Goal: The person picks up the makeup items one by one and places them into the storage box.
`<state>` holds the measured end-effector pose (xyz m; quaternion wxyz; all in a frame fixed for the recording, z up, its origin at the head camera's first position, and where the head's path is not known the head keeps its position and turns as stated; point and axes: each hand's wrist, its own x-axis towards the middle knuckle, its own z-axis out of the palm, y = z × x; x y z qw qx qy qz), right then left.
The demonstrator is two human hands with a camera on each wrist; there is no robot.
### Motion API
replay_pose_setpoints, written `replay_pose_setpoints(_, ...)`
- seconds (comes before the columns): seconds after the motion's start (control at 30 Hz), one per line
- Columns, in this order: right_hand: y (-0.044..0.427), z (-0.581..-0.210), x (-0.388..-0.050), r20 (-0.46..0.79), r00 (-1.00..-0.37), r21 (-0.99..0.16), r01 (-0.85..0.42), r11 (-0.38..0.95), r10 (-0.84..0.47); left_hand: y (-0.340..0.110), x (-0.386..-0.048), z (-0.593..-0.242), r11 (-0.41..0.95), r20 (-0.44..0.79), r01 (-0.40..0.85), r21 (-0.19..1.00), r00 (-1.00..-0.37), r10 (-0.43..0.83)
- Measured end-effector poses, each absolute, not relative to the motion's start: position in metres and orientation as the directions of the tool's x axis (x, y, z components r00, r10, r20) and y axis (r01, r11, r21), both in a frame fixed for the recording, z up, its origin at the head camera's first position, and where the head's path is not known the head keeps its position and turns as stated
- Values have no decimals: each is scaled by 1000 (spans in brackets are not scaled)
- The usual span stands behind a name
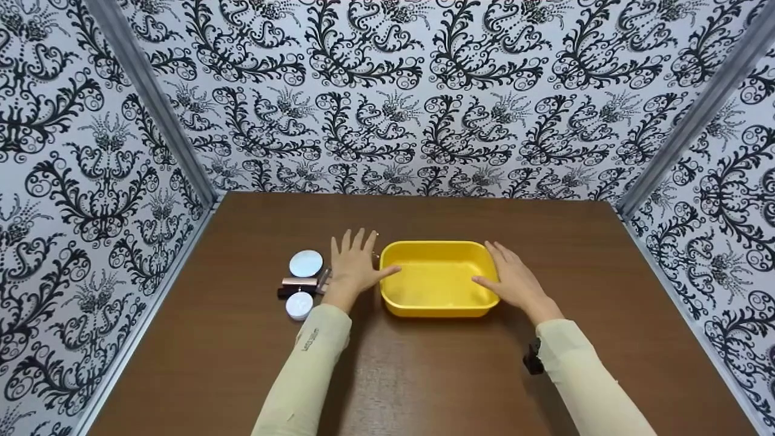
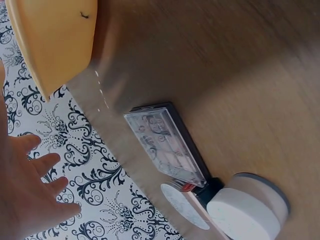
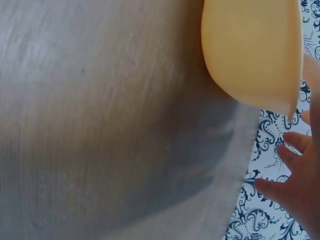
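Note:
A yellow plastic basin (image 1: 440, 312) sits on the brown table between the two hands. My left hand (image 1: 353, 263) has its fingers spread beside the basin's left rim, its thumb reaching over that rim. At the right rim is my right hand (image 1: 511, 278), fingers extended and thumb over the inside; whether it touches the rim cannot be told. Neither hand holds anything. In the left wrist view, a clear-lidded makeup palette (image 2: 165, 145) lies near a white round jar (image 2: 245, 215). The left hand and wrist partly hide the palette in the head view.
Left of the left hand lie a pale round disc (image 1: 306, 263), a pink-capped tube (image 1: 300, 281), a dark tube (image 1: 289, 292) and the white jar (image 1: 299, 306). Patterned walls (image 1: 387, 121) enclose the table's back and sides. Small bright specks show near the left fingers.

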<state>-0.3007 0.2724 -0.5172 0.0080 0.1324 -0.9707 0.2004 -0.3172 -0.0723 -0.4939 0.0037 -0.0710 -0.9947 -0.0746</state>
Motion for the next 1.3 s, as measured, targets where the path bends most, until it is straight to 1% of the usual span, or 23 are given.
replay_pose_setpoints(0.17, 270, -521, -298, 48, -968, -409, -244, 879, -246, -75, -317, -501, 980, 31, 143, 138, -990, 140)
replay_pose_setpoints(0.5, 267, -524, -297, -1, -969, -443, -220, 869, -245, -84, -313, -510, 977, 24, 130, 171, -991, 128)
replay_pose_setpoints(0.87, 266, -526, -296, -30, -968, -468, -208, 859, -251, -92, -305, -509, 971, 41, 137, 197, -991, 131)
replay_pose_setpoints(1.17, 265, -524, -295, -82, -970, -478, -162, 863, -227, -106, -297, -513, 967, 50, 119, 226, -993, 111)
replay_pose_setpoints(1.3, 263, -524, -295, -79, -971, -483, -163, 860, -228, -112, -293, -513, 968, 63, 115, 224, -993, 103)
